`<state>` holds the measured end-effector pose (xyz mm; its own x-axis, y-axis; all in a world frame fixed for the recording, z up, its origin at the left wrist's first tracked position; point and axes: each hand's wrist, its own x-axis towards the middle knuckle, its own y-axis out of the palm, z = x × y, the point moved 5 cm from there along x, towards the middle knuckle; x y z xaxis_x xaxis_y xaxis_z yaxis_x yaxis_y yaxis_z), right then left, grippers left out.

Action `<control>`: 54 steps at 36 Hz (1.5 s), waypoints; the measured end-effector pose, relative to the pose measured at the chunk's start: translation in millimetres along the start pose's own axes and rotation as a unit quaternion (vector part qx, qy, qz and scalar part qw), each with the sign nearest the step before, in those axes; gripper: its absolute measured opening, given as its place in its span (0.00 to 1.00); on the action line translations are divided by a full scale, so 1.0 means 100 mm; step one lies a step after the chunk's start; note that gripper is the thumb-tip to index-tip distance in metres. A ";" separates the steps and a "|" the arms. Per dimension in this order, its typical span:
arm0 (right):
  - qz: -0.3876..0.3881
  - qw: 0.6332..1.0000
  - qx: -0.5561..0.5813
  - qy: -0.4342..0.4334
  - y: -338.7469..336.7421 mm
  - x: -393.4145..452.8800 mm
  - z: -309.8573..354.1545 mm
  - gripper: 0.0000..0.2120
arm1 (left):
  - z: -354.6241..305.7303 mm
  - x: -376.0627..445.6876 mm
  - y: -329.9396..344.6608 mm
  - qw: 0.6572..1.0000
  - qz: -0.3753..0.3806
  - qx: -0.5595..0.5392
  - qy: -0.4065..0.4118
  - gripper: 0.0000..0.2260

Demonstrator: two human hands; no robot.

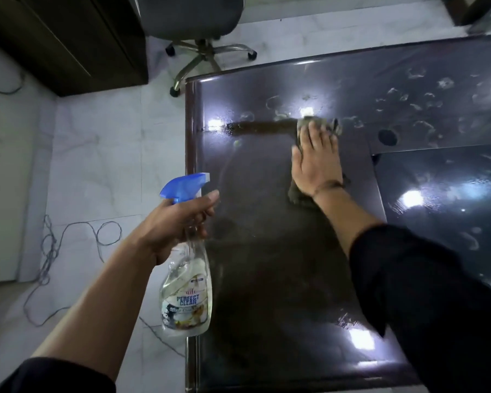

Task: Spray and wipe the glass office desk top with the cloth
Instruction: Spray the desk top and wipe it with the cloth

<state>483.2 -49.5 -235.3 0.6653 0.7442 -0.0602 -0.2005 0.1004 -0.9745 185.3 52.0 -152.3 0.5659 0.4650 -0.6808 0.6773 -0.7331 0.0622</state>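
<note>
Reaching in from the lower left, a bare forearm with a dark sleeve ends in the left hand (176, 222), whose fingers are wrapped around the neck of a clear spray bottle (186, 293); the bottle hangs upright just off the near-left edge of the desk, its blue trigger head (185, 186) pointing right toward the glass and its label reading "PERFECT CLEAN". Beside it lies the glass desk top (267, 265), dark and glossy, with bright ceiling-light reflections scattered over it. Farther in, the right arm in a black sleeve stretches across the glass, and the right hand (316, 160) lies flat, palm down with fingers spread, pressing a grey-brown cloth (298, 198) against the surface; the cloth shows beyond the fingertips and below the wrist. A dark wiped streak (261, 127) runs left from the fingertips toward the desk's left edge. Beyond and to the right of the hand, the glass is dotted with pale foamy spray marks (420, 100). Past the far-left corner of the desk stands an office chair (201, 38) on a wheeled chrome base, on pale marble floor tiles (97, 165), where a thin cable (68, 245) lies looped at the left.
</note>
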 end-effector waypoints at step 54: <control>0.100 0.962 -0.036 -0.251 0.33 -0.99 1.47 0.35 | -0.14 0.79 -1.02 0.997 -0.029 0.060 -0.045 0.16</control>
<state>305.6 -22.7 -229.4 0.1829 0.9710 -0.1541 -0.2265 -0.1109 -0.9677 167.7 170.4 -202.7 0.4795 0.4656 -0.7438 0.6438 -0.7627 -0.0624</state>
